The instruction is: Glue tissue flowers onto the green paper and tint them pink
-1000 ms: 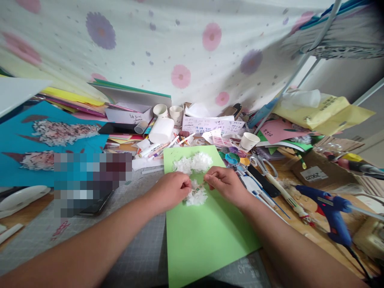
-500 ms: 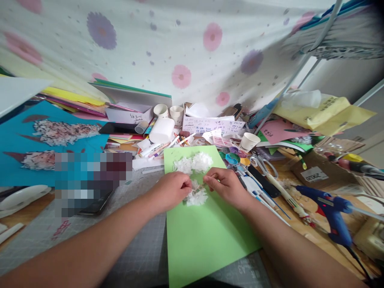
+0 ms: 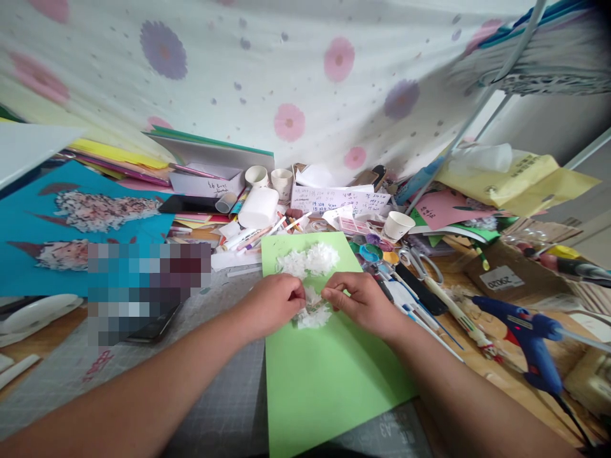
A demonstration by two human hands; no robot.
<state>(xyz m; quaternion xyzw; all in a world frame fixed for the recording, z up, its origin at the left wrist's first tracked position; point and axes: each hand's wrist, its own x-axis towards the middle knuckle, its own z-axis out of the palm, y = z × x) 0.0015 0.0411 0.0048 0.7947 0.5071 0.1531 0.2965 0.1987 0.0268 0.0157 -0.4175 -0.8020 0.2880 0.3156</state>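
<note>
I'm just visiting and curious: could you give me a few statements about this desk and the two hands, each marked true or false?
1. The left hand and right hand are at the nearest white tuft. True.
2. The right hand grips the blue glue gun. False: it lies off to the right, apart from both hands.
3. The sheet beneath the tuft is red. False: it is green.
4. The hanging cloth has pink and purple flowers. True.
</note>
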